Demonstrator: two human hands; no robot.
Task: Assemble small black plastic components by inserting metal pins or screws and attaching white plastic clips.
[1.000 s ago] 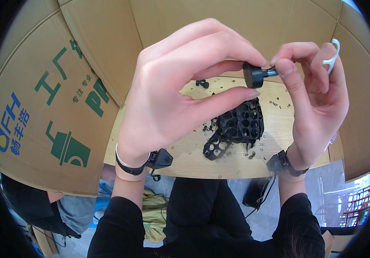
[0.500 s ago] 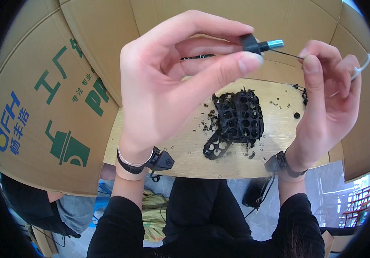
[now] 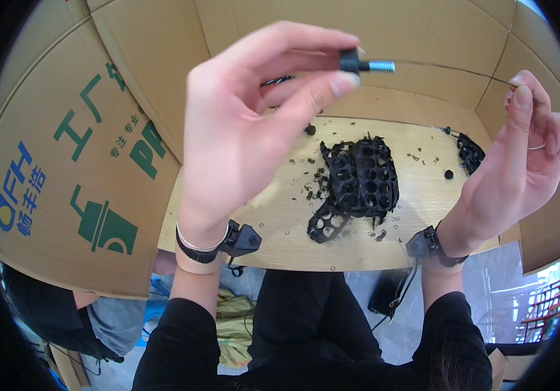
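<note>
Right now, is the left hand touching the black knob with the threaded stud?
Touching. The head view shows the left hand pinching the knob between thumb and fingertip; the stud sticks out bare.

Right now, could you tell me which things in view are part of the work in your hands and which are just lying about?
In hand:
- black knob with threaded stud, pinched by left hand
- thin wire, held by right hand

Lying about:
- black perforated mesh piece
- black scraps
- cardboard walls
- wooden table
</note>
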